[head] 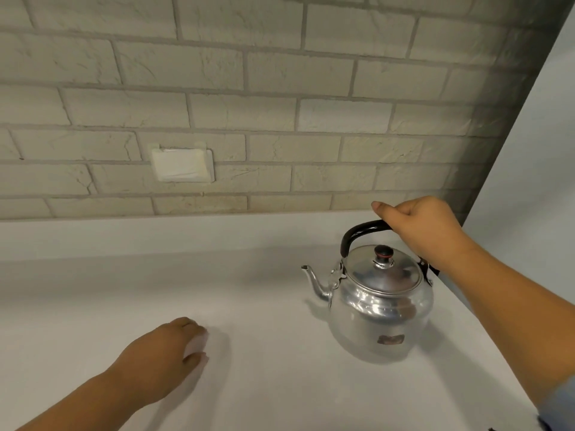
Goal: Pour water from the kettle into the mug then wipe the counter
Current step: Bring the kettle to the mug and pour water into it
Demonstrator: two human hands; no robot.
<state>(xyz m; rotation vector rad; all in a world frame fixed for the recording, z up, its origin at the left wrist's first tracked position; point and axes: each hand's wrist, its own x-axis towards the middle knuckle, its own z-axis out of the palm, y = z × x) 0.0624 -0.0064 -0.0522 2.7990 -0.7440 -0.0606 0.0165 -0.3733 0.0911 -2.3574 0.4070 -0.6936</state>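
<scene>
A shiny metal kettle [381, 309] stands on the white counter [264, 384] at the right, with its spout pointing left and a lid with a black and red knob. My right hand [426, 228] is closed over the top of its black arched handle. At the lower left, my left hand [161, 349] rests on the counter. Its fingers and thumb are curled around a small white object [199, 340] that blends into the surface. I cannot tell what that object is. No mug is clearly visible.
A pale brick wall [280, 113] runs along the back of the counter, with a white switch plate [182, 164] set into it. A plain white side panel [535, 169] closes off the right end, just behind the kettle.
</scene>
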